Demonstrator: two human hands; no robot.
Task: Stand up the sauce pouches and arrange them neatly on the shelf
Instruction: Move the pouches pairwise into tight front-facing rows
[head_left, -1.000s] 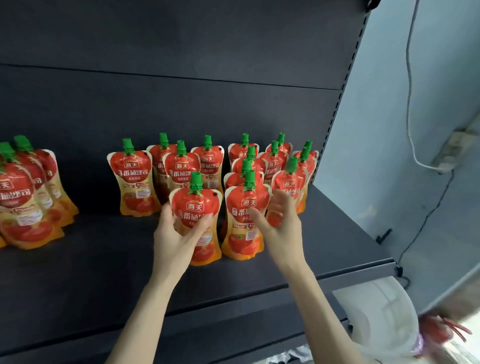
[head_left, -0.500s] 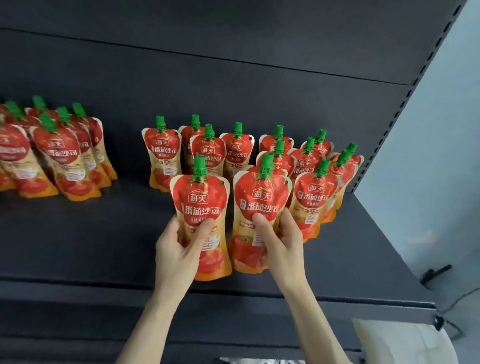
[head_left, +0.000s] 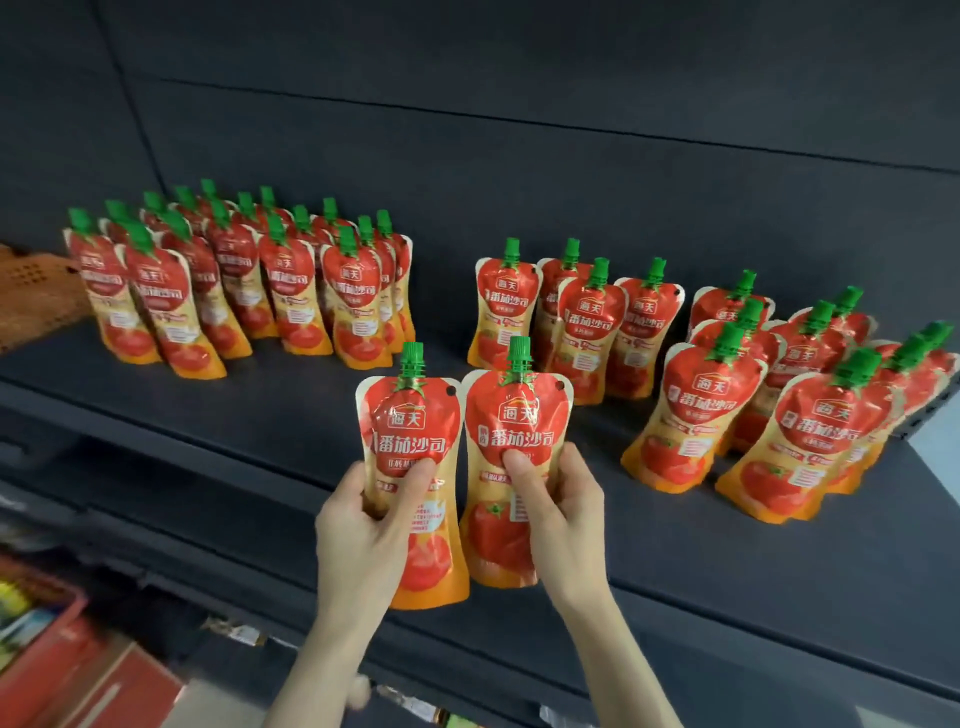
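Left pouch (head_left: 410, 426) and right pouch (head_left: 519, 431) point caps up, long axes vertical, side by side; left hand (head_left: 363, 540) and right hand (head_left: 566, 525) each clasp one's waist, thumb in front, fingers (head_left: 579, 470) behind.

Your left hand (head_left: 358, 535) and right hand (head_left: 563, 519) have pulled their two pouches away from the right-hand cluster (head_left: 696, 415), which they stood just beside a moment ago. The left pouch (head_left: 415, 431) and right pouch (head_left: 519, 415) are now held side by side nearer the front edge of the shelf (head_left: 260, 410). Your view has swung left, bringing the whole left-hand group (head_left: 291, 291) and an orange basket (head_left: 36, 296) into sight.
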